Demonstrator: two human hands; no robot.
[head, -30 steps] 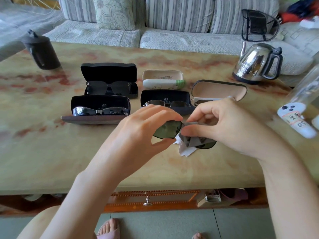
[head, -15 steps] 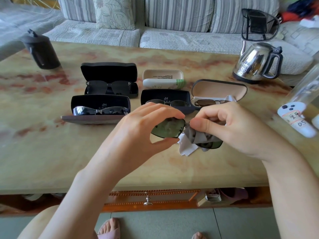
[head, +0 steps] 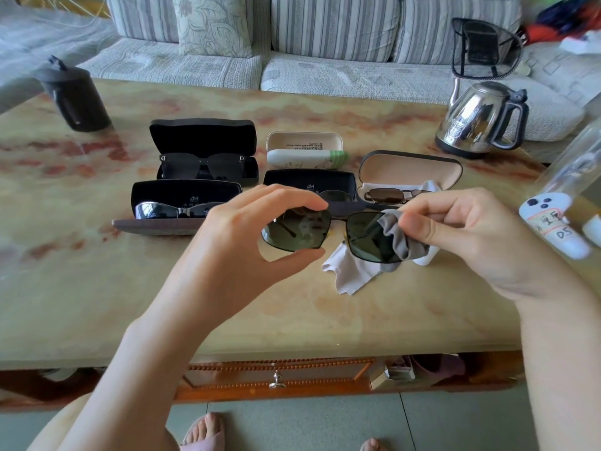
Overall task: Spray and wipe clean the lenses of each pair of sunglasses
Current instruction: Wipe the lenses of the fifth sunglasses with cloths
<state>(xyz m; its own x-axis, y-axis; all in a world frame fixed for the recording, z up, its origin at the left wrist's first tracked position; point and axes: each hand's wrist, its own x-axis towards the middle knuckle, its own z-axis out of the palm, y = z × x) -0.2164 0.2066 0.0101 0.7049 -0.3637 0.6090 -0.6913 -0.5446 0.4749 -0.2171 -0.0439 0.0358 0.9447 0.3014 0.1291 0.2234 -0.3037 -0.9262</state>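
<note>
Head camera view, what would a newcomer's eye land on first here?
The dark sunglasses held above the middle of the table: the left-hand grip pinches one lens rim, and the right-hand grip pinches a grey cloth against the other lens. Just behind them sits a cluster of open cases with more sunglasses inside. A shiny steel kettle stands at the table's far right.

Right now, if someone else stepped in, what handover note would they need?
Left hand pinches the sunglasses by one lens, above the table.
Right hand presses the grey cloth on the other lens.
Four more pairs lie in open cases behind; a white cloth lies on the table.
Done: cannot tell which pairs are clean.
Left: finish this pair, then any unwiped ones.
</note>
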